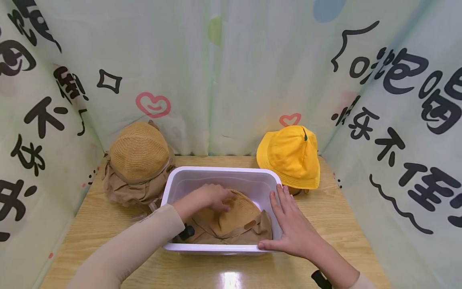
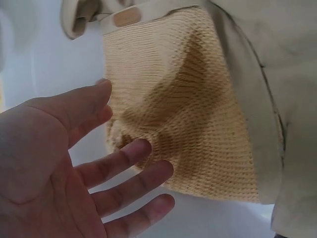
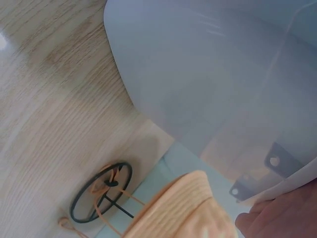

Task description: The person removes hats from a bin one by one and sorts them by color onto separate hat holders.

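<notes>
A white plastic bin [image 1: 216,248] stands on the table, and a tan hat [image 1: 242,212] with a knitted crown and fabric brim lies in it. My left hand [image 1: 213,197] reaches inside, over the crown. In the left wrist view its fingers are spread and loosely bent beside the knitted crown [image 2: 183,114], holding nothing; whether the fingertips touch it, I cannot tell. My right hand [image 1: 292,226] rests on the bin's right rim, fingers extended along it and thumb on the near corner. The right wrist view shows the bin's outer wall [image 3: 198,74] and part of this hand [image 3: 282,218].
A similar tan hat [image 1: 138,152] sits left of the bin, its brim drooping. Behind the right corner is a yellow bucket hat [image 1: 288,156], with a dark wire stand [image 3: 119,207] below it. Printed curtains [image 1: 216,80] enclose the wooden table [image 1: 119,237].
</notes>
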Available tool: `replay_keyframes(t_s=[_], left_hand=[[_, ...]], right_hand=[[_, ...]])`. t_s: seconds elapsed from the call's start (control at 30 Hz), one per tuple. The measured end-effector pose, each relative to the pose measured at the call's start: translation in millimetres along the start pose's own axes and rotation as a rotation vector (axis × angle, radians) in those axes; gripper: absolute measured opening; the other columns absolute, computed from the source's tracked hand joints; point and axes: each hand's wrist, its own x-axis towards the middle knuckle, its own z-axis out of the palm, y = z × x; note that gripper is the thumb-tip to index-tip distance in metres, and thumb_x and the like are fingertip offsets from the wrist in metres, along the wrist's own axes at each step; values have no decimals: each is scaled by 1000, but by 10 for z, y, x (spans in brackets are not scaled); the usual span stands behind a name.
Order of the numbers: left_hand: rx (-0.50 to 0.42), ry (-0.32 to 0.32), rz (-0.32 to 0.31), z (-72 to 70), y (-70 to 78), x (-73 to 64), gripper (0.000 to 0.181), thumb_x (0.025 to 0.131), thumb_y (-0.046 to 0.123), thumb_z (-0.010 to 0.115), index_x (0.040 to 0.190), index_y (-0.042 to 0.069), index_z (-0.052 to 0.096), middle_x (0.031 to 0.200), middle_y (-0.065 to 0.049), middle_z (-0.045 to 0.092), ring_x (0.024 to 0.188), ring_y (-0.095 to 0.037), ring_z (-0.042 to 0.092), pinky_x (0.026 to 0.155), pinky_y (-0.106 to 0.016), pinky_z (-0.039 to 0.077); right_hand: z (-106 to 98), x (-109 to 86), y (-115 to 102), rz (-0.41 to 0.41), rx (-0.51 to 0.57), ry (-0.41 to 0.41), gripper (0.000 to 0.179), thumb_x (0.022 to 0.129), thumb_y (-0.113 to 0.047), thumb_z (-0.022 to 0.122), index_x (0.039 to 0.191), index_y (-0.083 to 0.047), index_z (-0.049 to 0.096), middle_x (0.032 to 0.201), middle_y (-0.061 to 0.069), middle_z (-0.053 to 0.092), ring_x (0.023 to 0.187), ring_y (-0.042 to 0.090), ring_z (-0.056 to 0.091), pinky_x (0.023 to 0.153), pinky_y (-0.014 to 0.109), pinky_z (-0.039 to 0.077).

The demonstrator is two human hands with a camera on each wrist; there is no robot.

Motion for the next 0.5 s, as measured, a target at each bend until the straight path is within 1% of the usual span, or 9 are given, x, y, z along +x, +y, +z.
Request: replay_keyframes(t_s=[0.1, 0.17, 0.27, 0.37, 0.43, 0.5], left_hand=[[17, -25, -12, 24, 16, 28, 49, 96, 42, 63, 143, 30, 55, 142, -2, 57, 131, -28, 53, 102, -51, 46], [23, -33, -8, 31, 25, 43, 49, 96, 42, 63, 143, 29, 55, 144, -2, 55, 133, -27, 51, 104, -52, 45], [36, -34, -2, 35, 36, 54, 51, 97, 43, 62, 145, 33, 52, 147, -3, 53, 135, -28, 49, 104, -53, 44], [50, -35, -1, 32, 48, 61, 51, 97, 44, 61, 147, 35, 50, 148, -4, 52, 135, -28, 49, 104, -53, 44], [59, -31, -2, 29, 56, 64, 49, 97, 44, 62, 144, 32, 54, 143, -4, 55, 132, -27, 51, 102, -52, 46], [63, -15, -3, 27, 61, 69, 44, 97, 43, 62, 137, 26, 60, 135, -3, 60, 126, -26, 55, 99, -51, 48]], right_hand=[[-2, 4, 5, 5, 5, -3, 132, 69, -83, 65, 159, -2, 13, 165, 25, 2, 153, 39, -4, 121, 55, 14], [-4, 3, 7, 10, 9, -7, 132, 69, -83, 65, 159, -2, 13, 165, 24, 1, 153, 39, -5, 122, 53, 11], [-14, 2, 10, 18, 12, -13, 132, 69, -83, 65, 159, -3, 13, 165, 24, 0, 153, 39, -5, 122, 52, 10], [-17, 6, 14, 20, 5, -17, 131, 69, -83, 64, 159, -3, 12, 166, 24, 0, 153, 38, -5, 121, 56, 14], [-16, 7, 12, 19, 5, -20, 132, 69, -84, 64, 159, -3, 12, 166, 24, 0, 153, 39, -6, 119, 59, 17], [-13, 7, 8, 15, 6, -20, 132, 69, -84, 64, 159, -3, 12, 165, 24, 0, 153, 39, -5, 118, 60, 18]])
